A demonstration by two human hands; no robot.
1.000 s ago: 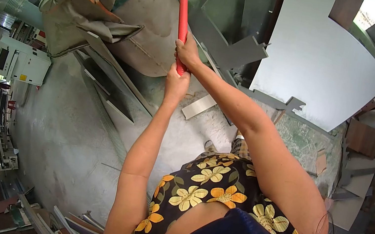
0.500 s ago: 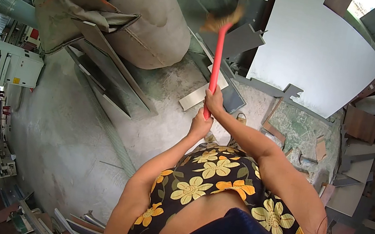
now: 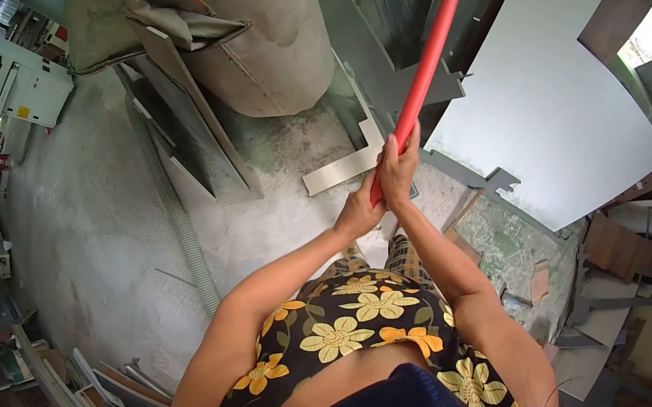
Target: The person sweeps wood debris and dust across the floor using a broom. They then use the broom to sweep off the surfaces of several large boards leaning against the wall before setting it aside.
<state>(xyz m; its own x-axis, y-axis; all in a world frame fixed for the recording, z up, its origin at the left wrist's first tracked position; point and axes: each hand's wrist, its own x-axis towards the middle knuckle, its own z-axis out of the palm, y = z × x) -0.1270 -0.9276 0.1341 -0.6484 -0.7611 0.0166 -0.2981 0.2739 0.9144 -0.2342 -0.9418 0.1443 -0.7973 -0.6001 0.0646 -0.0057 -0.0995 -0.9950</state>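
Observation:
Both hands grip the red handle of a broom (image 3: 429, 60), which slants up past the top edge of the head view. Its head lies outside the picture now; the earlier frame shows brownish, blurred bristles. My left hand (image 3: 361, 212) is wrapped round the lower end of the handle. Just above it, touching or nearly so, my right hand (image 3: 399, 164) closes round the same handle. Past the hands, a pale L-shaped board (image 3: 341, 169) lies on the concrete floor.
A large cloth dust bag (image 3: 281, 39) stands at upper left, with dark boards (image 3: 186, 105) leaning by it. A ribbed hose (image 3: 177, 217) crosses the floor. A big white panel (image 3: 557, 105) leans at upper right; board offcuts (image 3: 628, 248) pile up on the right.
The broom's handle has swung upward and to the right, and its bristle head has left the picture. Both hands have moved slightly right with it, still gripping.

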